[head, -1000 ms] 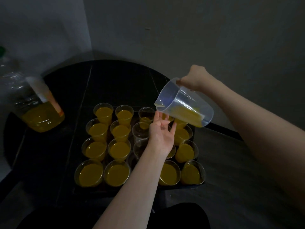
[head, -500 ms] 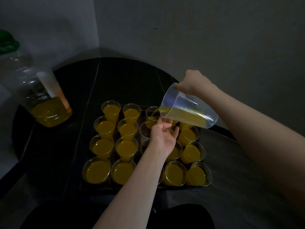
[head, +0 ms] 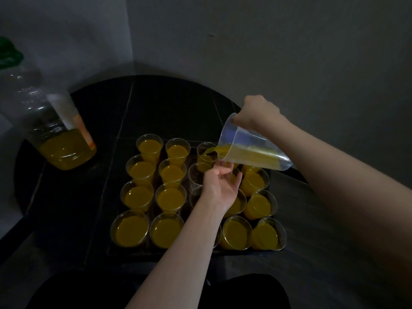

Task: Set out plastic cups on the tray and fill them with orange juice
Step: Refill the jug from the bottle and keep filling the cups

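A dark tray [head: 124, 253] holds several clear plastic cups, most filled with orange juice [head: 131, 229]. My right hand [head: 258, 112] grips the handle of a clear jug [head: 252, 150], tipped far to the left. Juice runs from its spout into a cup in the back row [head: 206, 151]. My left hand [head: 221, 182] is palm up under the jug, fingertips touching its underside near the spout. Two cups in the third column [head: 196, 175] look almost empty; my left arm hides some of that column.
A large clear bottle [head: 51, 134] with a green cap, about a quarter full of juice, stands at the left on the round black table [head: 169, 105]. Grey walls meet in a corner behind. Dark clothing fills the bottom edge.
The jug has tipped further and juice now reaches the spout and pours into the back-row cup. My left hand stayed under the jug.
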